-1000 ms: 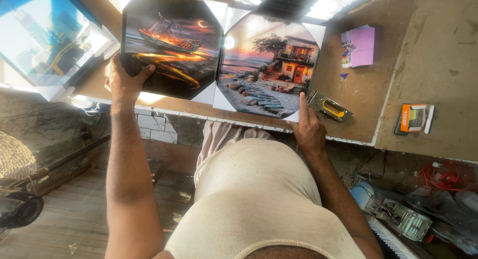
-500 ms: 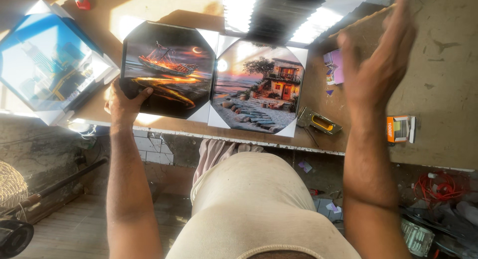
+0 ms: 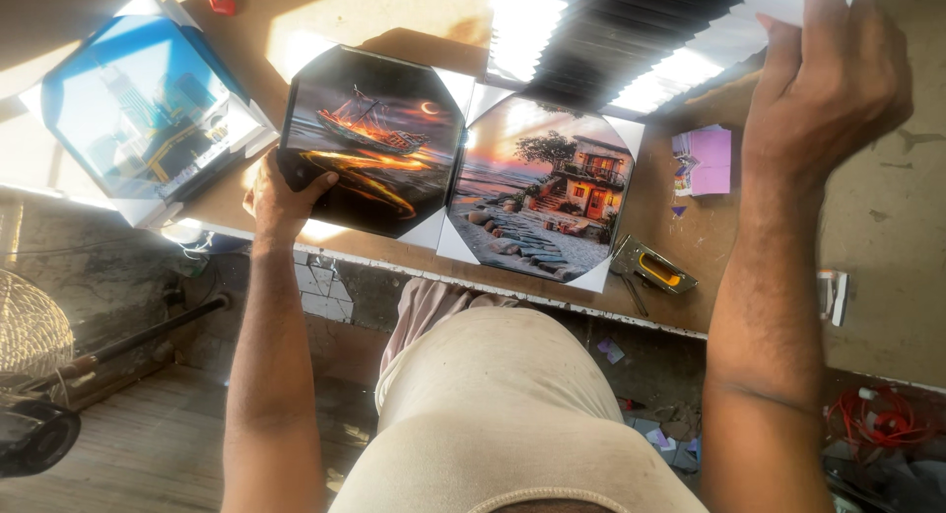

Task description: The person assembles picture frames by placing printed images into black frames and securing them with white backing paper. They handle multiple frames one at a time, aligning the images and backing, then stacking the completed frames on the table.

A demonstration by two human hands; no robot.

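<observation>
left hand point(image 3: 281, 193) has clenched grip on near edge of ship picture point(image 3: 370, 138), pinning it flush beside house picture point(image 3: 542, 203) at surface's point(image 3: 887, 276) near edge. right hand point(image 3: 823, 79) lifted, fingers spread, grip released, holds nothing. blue city picture point(image 3: 138, 109) at far-left corner, yellow stapler point(image 3: 652, 269) near edge, purple packet point(image 3: 705, 161) behind.

Seen from above, a worker wears a sleeveless, close-fitting beige top, faintly soiled, with a ribbed hem. Both arms are bare to the shoulder. The left hand point(image 3: 281, 193) and right hand point(image 3: 823, 79) carry 0 rings, gloves or watches.
</observation>
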